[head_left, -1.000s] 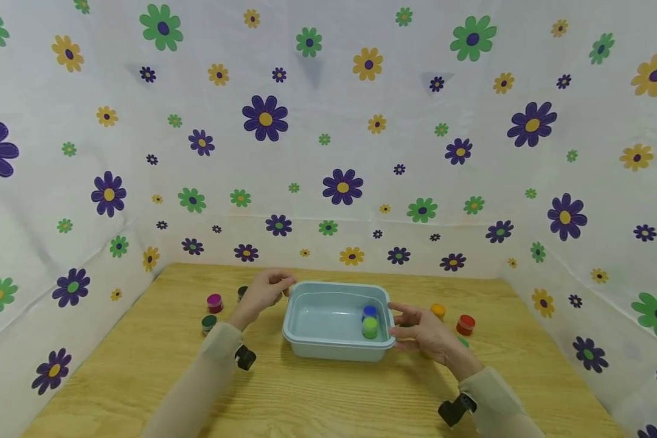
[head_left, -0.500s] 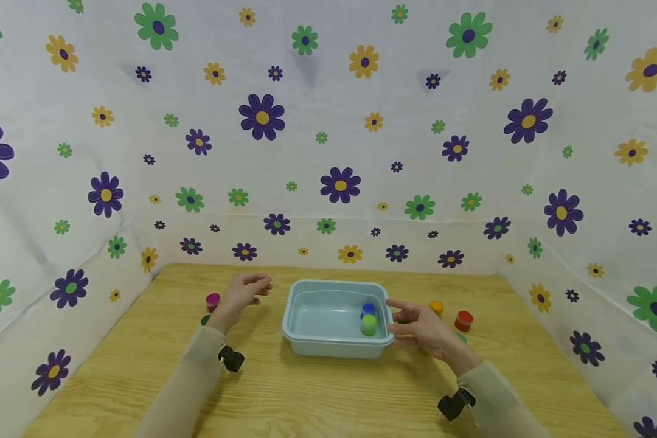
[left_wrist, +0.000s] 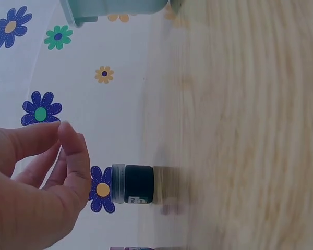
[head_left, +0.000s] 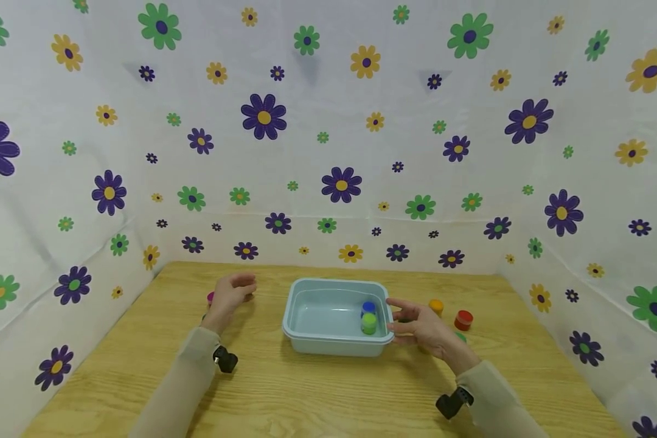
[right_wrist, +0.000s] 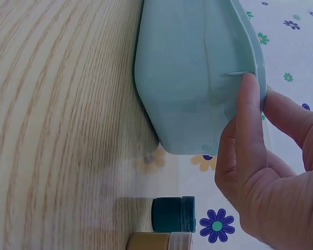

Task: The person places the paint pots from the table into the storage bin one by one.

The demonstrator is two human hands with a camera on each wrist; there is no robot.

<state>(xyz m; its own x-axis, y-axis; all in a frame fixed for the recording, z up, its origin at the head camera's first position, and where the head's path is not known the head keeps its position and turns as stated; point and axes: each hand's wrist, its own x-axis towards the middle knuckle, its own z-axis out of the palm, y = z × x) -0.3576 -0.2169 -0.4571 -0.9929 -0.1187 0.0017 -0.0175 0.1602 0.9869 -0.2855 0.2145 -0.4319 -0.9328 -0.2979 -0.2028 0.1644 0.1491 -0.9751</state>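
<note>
A pale blue plastic tub (head_left: 328, 348) stands at the middle of the table; a blue-topped paint jar (head_left: 368, 308) and a light green one (head_left: 368, 324) are inside, near its right end. My right hand (head_left: 427, 331) holds the tub's right rim; in the right wrist view its thumb and forefinger pinch the tub (right_wrist: 182, 83) at the edge. Left of the tub is my left hand (head_left: 231, 299), loosely curled with nothing in it. Beside it in the left wrist view stands a black paint jar (left_wrist: 139, 184), hidden by the hand in the head view.
A magenta jar (head_left: 210, 297) shows partly behind the left hand. Right of the tub stand an orange jar (head_left: 435, 307), a red jar (head_left: 463, 320) and a partly covered green jar (head_left: 460, 336). Flowered cloth (head_left: 306, 121) walls surround the wooden table (head_left: 306, 395).
My left hand has left the tub's left rim and moved left, now covering the black jar in the head view. The right hand stays at the rim; the tub has hardly moved.
</note>
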